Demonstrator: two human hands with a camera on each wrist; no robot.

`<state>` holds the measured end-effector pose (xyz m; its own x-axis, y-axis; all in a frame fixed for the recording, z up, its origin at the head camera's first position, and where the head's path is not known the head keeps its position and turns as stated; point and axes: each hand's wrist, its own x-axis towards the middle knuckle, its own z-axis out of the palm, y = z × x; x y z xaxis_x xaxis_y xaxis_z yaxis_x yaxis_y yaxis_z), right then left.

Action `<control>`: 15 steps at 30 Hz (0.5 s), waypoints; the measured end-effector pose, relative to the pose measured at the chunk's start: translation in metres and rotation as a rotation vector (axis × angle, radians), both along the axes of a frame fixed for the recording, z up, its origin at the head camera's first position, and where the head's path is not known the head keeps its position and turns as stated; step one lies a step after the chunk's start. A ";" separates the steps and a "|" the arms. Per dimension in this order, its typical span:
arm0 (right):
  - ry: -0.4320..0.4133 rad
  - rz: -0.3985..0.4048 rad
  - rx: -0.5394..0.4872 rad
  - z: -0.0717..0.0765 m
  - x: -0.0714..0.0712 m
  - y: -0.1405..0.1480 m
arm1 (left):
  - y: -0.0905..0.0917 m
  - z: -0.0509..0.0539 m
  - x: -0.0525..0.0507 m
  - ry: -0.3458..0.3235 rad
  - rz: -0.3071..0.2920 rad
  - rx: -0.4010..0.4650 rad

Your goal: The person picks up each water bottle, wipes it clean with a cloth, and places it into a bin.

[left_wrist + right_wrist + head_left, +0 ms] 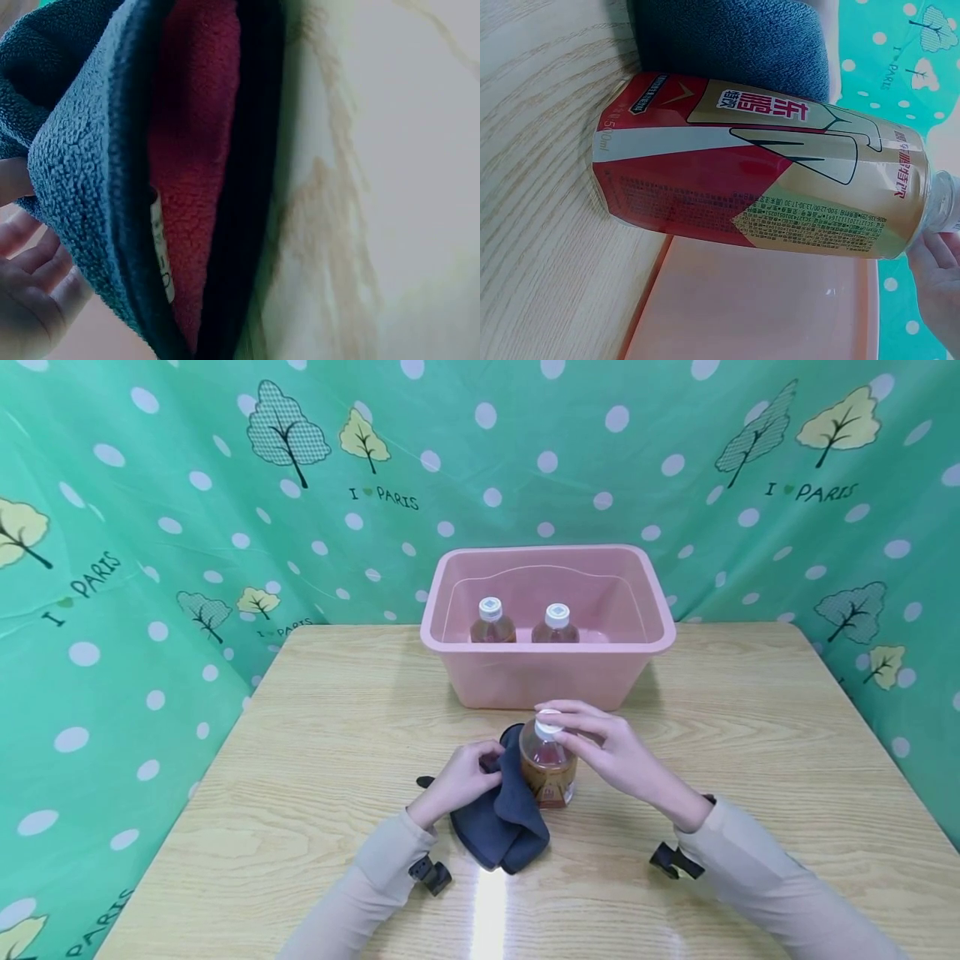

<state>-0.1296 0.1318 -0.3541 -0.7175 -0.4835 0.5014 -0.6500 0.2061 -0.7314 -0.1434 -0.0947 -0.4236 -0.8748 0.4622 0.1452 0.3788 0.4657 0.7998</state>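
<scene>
A plastic drink bottle [547, 770] with a white cap stands upright on the table, in front of the pink bin. My right hand [622, 760] holds it at the cap from above. In the right wrist view the bottle [757, 169] shows its red and gold label. A dark blue cloth [501, 827] lies bunched against the bottle's left side, and my left hand [468, 777] grips its upper part. In the left wrist view the cloth [82, 150] gapes at a fold, showing a red inner side and a small white tag [161, 247].
The pink bin [540, 677] stands at the table's back edge. Inside it are two similar bottles, one on the left [492, 625] and one on the right [557, 627]. A green patterned curtain [525, 460] hangs behind the wooden table [300, 760].
</scene>
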 end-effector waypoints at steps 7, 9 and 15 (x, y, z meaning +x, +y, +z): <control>0.001 0.001 0.012 0.001 0.001 0.000 | -0.002 0.007 0.002 -0.001 0.000 0.024; -0.003 -0.003 0.015 0.001 0.001 0.000 | -0.002 0.012 0.004 0.006 0.006 0.039; -0.018 -0.006 0.007 0.001 0.001 0.000 | -0.003 0.029 0.009 0.026 0.020 0.065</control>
